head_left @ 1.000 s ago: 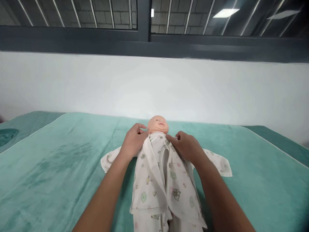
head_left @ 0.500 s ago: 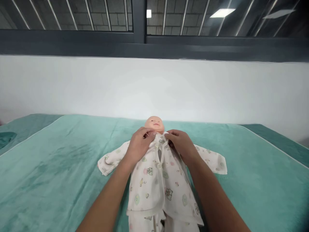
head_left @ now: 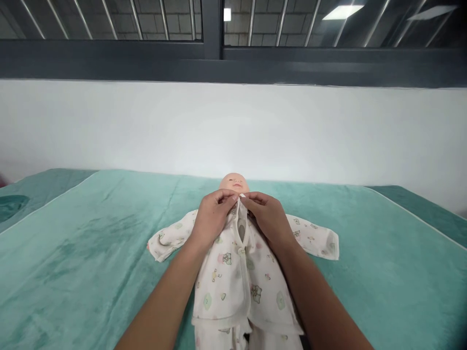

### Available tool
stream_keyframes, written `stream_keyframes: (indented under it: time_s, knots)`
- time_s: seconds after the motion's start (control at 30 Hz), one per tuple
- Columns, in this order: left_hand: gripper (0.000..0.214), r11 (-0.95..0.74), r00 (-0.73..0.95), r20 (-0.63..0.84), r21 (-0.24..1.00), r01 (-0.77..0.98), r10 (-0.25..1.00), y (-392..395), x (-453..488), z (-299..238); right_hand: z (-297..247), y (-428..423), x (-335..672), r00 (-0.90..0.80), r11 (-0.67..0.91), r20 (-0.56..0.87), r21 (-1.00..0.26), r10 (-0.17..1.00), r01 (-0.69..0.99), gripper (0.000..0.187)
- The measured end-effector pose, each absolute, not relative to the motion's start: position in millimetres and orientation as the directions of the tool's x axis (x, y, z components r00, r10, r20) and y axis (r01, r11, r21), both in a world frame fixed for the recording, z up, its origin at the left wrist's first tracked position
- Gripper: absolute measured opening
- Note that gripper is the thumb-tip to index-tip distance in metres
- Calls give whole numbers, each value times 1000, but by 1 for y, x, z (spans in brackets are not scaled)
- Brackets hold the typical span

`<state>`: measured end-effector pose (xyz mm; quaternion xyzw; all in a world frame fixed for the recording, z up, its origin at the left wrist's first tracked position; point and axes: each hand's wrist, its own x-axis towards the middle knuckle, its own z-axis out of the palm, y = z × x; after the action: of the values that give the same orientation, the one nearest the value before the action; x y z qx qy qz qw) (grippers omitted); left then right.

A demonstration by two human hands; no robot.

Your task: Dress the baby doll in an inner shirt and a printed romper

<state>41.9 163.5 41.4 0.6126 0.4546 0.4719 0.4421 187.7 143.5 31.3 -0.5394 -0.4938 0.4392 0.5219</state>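
Observation:
A baby doll [head_left: 234, 182] lies on its back on a teal blanket [head_left: 83, 253], head away from me. It wears a white printed top [head_left: 237, 282] with both sleeves spread out sideways. My left hand [head_left: 212, 215] pinches the left edge of the top at the collar, just under the doll's chin. My right hand [head_left: 265, 215] pinches the right edge at the same spot. The two hands almost touch there. Below them the front edges of the top lie together, with a small gap near the chest.
The blanket covers a wide flat surface that reaches a white wall [head_left: 233, 131] behind the doll. Dark window frames [head_left: 219, 53] with bars run above the wall. A darker teal layer [head_left: 423, 209] shows at the right and far left edges.
The open front flaps of the top have been drawn together over the doll's chest. Both hands have moved inward and up to meet at the collar.

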Motion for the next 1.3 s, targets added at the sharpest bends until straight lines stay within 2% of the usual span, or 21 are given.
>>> stream_keyframes:
  time_s: [0.13,0.37,0.53,0.87,1.07,1.3]
  knots:
    - [16,-186,157,162,971,153,974,164,42,38,29,145,190,73,-17,-16,-1000,997,16,28]
    - [14,-250,180,216,949,190,960,163,42,36,33,143,194,44,-17,-18,-1000,999,-5,26]
    - [17,-184,220,144,967,173,965,161,42,42,39,143,198,-28,-60,-57,-991,998,-116,27]
    - [20,-184,155,140,927,326,978,160,47,40,32,147,200,3,-119,-122,-974,992,-195,27]
    - [22,-301,162,254,819,489,953,161,49,35,29,149,198,28,-100,-105,-984,994,-150,22]
    - [10,-248,134,214,905,345,968,163,47,31,29,148,194,68,-99,-105,-991,992,-92,22]
